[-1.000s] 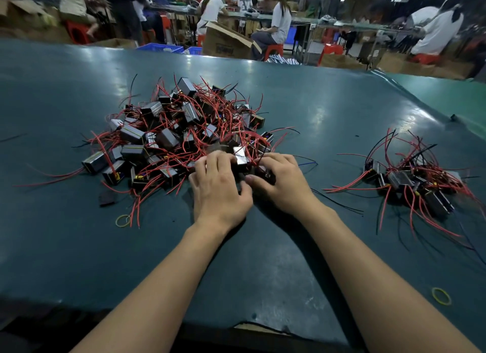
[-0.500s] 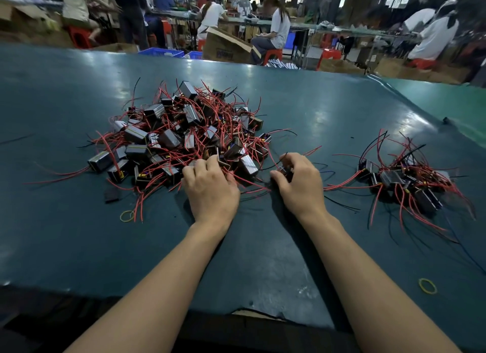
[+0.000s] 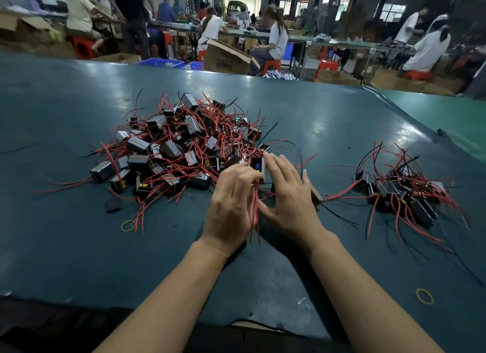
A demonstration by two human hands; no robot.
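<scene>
A big pile of small black box modules with red and black wires lies on the green table mat, left of centre. A smaller pile of the same modules lies at the right. My left hand grips one module lifted just above the mat, its red wires hanging down between my hands. My right hand is beside it with fingers spread and straight, fingertips touching the module's right side. Another module lies partly hidden behind my right hand.
Yellow rubber bands lie on the mat, one at the left and one at the near right. A dark scrap lies near the big pile. Beyond the table's far edge people sit at benches among cardboard boxes.
My hands came together from apart. The left hand left the pile's edge and now holds a module raised off the mat; the right hand opened and moved left against it.
</scene>
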